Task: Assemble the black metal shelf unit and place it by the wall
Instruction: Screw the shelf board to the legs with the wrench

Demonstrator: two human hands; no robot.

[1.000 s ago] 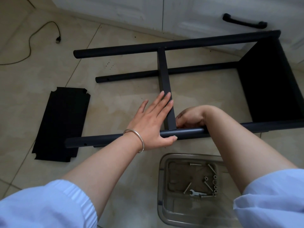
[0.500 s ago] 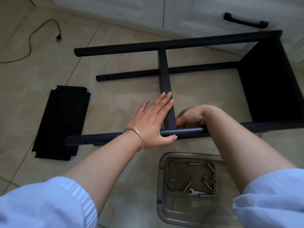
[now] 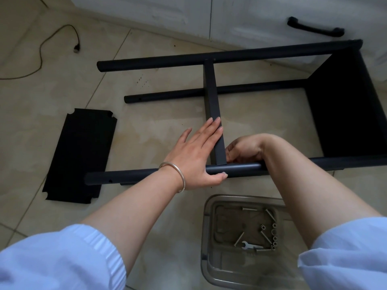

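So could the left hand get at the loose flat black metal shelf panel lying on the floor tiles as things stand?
Probably yes: the left hand rests open on the crossbar, holding nothing, and the flat black metal shelf panel lies uncovered on bare floor to its left.

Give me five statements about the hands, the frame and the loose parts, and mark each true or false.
1. The left hand lies flat along the crossbar. True.
2. The loose panel leans against the cabinet. False: it lies flat on the floor.
3. The wrench lies in the tray. True.
4. The right hand is picking a bolt from the tray. False: it is at the joint of crossbar and near pole.
5. The left wrist wears a bangle. True.
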